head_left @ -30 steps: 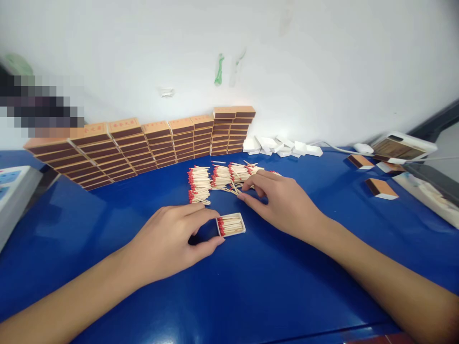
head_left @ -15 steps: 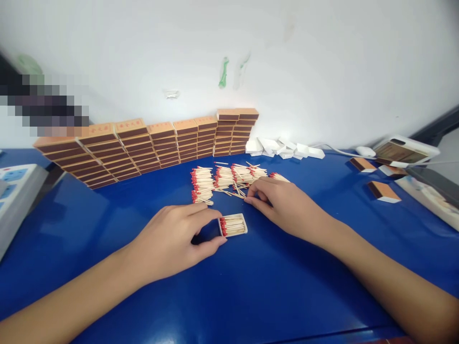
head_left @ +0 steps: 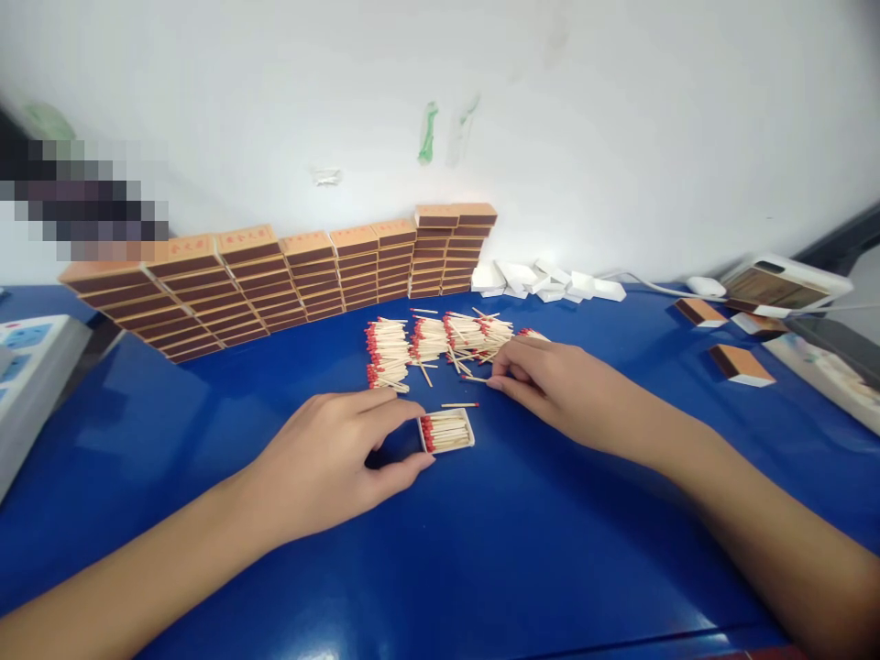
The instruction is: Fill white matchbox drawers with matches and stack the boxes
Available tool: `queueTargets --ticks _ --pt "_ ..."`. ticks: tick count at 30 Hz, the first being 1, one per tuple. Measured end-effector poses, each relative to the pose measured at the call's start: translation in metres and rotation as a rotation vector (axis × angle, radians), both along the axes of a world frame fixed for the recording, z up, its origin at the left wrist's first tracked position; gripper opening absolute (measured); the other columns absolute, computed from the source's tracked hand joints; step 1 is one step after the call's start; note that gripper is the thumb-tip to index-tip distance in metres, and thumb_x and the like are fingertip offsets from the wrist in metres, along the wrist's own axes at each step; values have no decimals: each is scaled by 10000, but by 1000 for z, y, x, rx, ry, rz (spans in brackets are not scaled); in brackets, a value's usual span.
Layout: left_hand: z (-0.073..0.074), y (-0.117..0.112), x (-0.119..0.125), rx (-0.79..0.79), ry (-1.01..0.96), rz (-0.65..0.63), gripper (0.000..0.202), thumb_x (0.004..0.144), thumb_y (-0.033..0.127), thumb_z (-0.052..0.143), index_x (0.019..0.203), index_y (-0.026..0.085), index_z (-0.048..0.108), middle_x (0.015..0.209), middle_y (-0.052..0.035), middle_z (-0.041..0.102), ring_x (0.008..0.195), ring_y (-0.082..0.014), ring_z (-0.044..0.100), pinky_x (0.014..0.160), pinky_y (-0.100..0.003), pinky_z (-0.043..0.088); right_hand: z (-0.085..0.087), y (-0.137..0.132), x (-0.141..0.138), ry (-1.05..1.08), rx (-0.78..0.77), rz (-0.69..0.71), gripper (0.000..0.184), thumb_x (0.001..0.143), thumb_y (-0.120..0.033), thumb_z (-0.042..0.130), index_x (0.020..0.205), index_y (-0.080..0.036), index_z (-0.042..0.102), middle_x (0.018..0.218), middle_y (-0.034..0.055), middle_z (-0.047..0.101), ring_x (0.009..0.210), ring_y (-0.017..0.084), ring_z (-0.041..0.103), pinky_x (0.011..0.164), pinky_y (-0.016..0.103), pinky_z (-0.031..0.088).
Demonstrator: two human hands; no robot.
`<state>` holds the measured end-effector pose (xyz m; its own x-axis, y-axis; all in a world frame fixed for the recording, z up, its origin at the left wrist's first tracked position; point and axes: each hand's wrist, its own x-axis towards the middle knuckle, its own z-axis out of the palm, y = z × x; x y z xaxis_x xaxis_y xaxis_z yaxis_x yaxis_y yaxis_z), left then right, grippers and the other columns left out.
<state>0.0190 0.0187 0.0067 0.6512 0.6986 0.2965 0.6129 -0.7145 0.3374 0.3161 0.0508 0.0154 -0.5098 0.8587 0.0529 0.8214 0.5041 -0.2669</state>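
Observation:
My left hand [head_left: 350, 445] grips the near and far edges of a white matchbox tray [head_left: 471, 441] between thumb and fingers. Inside the tray lie several red-tipped matches [head_left: 446, 429], heads to the left. My right hand [head_left: 543, 380] is closed in a pinch on the end of a match [head_left: 476, 379], whose red head points left. One loose match [head_left: 460, 405] lies just beyond the tray, head to the right. Behind the hands, matches lie in several heaps [head_left: 389, 353] on the blue table [head_left: 440, 559]. Part of the rightmost heap is hidden by my right hand.
Stacked matchboxes [head_left: 313, 270] form a row along the wall. White empty trays [head_left: 543, 280] lie in a pile to their right. Loose matchboxes [head_left: 742, 365], a white cable [head_left: 646, 289] and a phone-like object [head_left: 790, 282] are at the right. A white block [head_left: 41, 385] stands at the left.
My right hand has moved slightly right and towards me, drawing a match from the heap. A loose match now lies beyond the tray. My left hand has stayed still on the tray.

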Motion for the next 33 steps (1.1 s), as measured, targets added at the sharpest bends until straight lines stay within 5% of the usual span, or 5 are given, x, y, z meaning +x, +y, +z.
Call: queueTargets --ticks 33 --pt "0 -2 0 -61 -1 -93 283 975 350 740 1221 210 734 752 52 574 642 -118 585 603 -265 445 -2 -2 -17 53 3 -9 162 1044 -290 568 914 -209 618 878 33 673 743 180 570 681 321 372"
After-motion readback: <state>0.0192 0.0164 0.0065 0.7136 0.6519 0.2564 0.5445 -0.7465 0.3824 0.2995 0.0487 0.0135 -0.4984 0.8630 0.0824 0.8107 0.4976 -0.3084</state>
